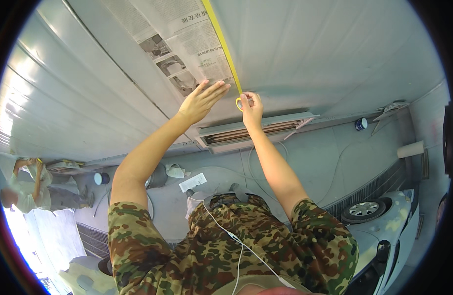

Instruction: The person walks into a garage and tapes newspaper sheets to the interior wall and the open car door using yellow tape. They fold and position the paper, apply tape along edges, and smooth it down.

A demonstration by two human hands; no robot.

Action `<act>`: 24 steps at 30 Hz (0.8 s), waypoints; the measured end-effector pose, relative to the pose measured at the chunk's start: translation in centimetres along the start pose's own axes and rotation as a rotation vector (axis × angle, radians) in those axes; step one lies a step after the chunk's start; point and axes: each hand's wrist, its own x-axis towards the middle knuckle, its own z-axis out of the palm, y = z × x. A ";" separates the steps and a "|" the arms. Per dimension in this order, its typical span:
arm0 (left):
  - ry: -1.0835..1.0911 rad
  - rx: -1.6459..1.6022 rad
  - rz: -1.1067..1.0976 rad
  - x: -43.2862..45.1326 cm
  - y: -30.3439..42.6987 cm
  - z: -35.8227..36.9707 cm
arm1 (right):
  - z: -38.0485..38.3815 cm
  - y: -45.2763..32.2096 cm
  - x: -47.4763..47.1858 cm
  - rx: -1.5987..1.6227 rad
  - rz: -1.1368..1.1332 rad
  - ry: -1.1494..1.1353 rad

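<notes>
A strip of yellow masking tape [223, 44] runs down the wall panel [304, 48] along the right edge of a newspaper sheet [197, 40]. My right hand [252, 108] holds the tape roll [239, 104] at the lower end of this strip, pinched between thumb and fingers. Flat against the newspaper's lower part lies my left hand [202, 101], fingers extended, holding nothing. Its fingertips are a little left of the tape. The sheet bears print and photos.
Below my hands a long lamp-like fixture [256, 131] projects from the wall. On the floor are a paint can [360, 124], a hose [254, 166] and a paper sheet [193, 182]. Cars [377, 228] stand behind me. Another person [38, 184] works at the wall, far left.
</notes>
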 end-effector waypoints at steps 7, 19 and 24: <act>-0.012 -0.028 -0.002 0.2 -0.2 -0.2 | 1.0 0.8 1.1 -0.150 -0.105 0.062; 0.005 -0.038 -0.010 0.1 -0.2 -0.4 | 1.8 -0.5 1.1 -0.238 -0.071 0.135; -0.007 -0.053 0.057 0.6 -0.9 -0.9 | 2.1 -0.9 1.1 -0.283 -0.085 0.166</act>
